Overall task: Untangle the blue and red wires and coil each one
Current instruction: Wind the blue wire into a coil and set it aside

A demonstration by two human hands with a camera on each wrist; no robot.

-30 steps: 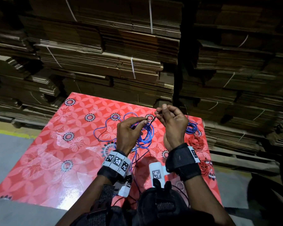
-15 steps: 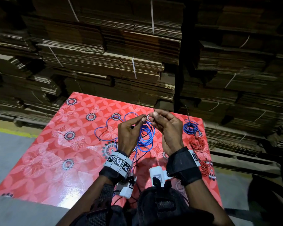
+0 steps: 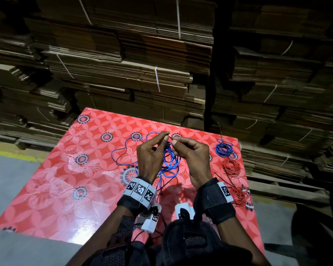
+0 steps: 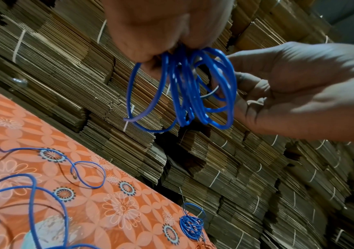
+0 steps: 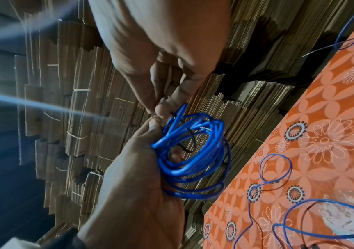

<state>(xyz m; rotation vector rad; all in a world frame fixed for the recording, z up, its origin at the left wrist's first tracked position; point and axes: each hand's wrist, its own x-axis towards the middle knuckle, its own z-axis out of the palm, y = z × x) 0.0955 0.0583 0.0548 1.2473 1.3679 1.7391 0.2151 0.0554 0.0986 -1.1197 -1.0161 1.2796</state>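
The left hand gripped the blue wire coil above the table. The right hand pinched a thin black tie at the coil's top. A finished red coil lay at the right.

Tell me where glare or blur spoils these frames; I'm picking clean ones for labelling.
Head view: sharp, dim cardboard stacks, white glare on the tablecloth's near edge. Left wrist view: left hand close and soft. Right wrist view: streaky light smears at left, blue coil slightly blurred.

I see open worktop left, loose blue wire mid, coils right, cardboard stacks blocking behind
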